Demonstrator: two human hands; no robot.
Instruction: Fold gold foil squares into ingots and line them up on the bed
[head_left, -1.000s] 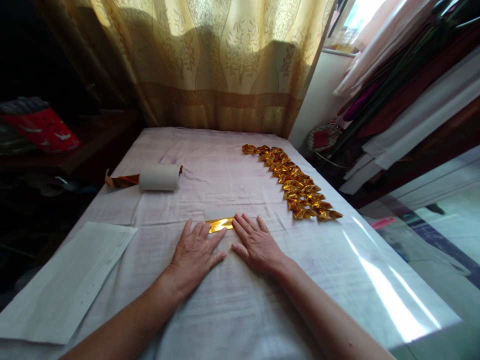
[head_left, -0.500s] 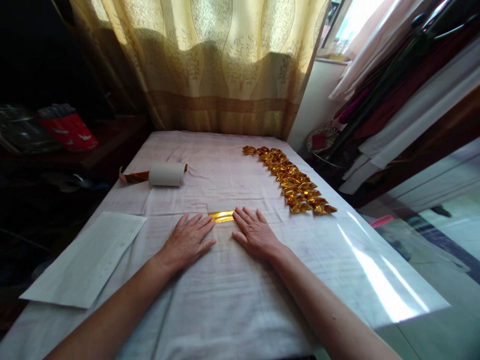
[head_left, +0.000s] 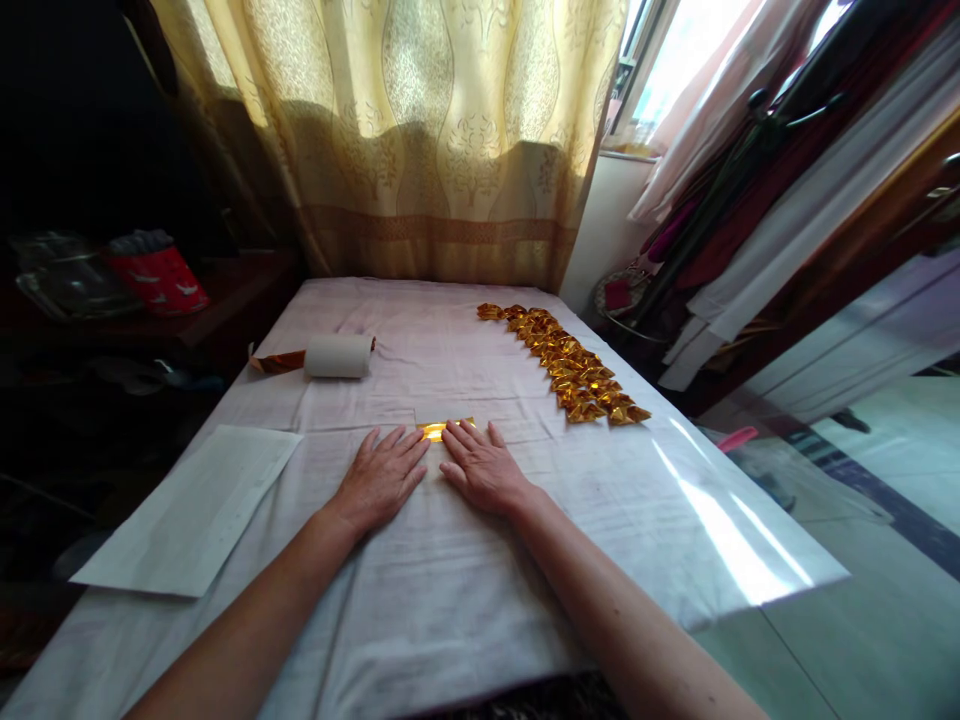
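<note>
Since the earlier frame the right hand (head_left: 484, 468) has shifted left over the gold foil strip (head_left: 433, 431), so less of the strip shows. The gap between the two hands has narrowed.

A patterned yellow curtain (head_left: 420, 150) hangs behind the far end of the worktop (head_left: 465, 600), which is covered in white cloth. A clear plastic sheet (head_left: 720, 540) lies on the right part of the cloth and reaches past its near right edge. A white paper sheet (head_left: 187, 505) lies flat at the left edge, well apart from the hands.

A row of folded gold pieces (head_left: 574, 375) runs diagonally along the far right side, the pieces touching one another. A white roll (head_left: 339, 355) lies on its side at the far left, with a loose foil tail (head_left: 276, 361) trailing from it.

The left hand (head_left: 381, 478) lies palm down on the cloth with its fingers (head_left: 416, 447) spread flat, gripping nothing. Their tips are just beside the near left end of the strip. The right hand is also flat and palm down, with its fingers (head_left: 454, 437) extended and holding nothing, and their tips rest on the right part of the strip.

The strip lies flat at mid-worktop, crosswise, just beyond both hands. Only its left part is exposed.
</note>
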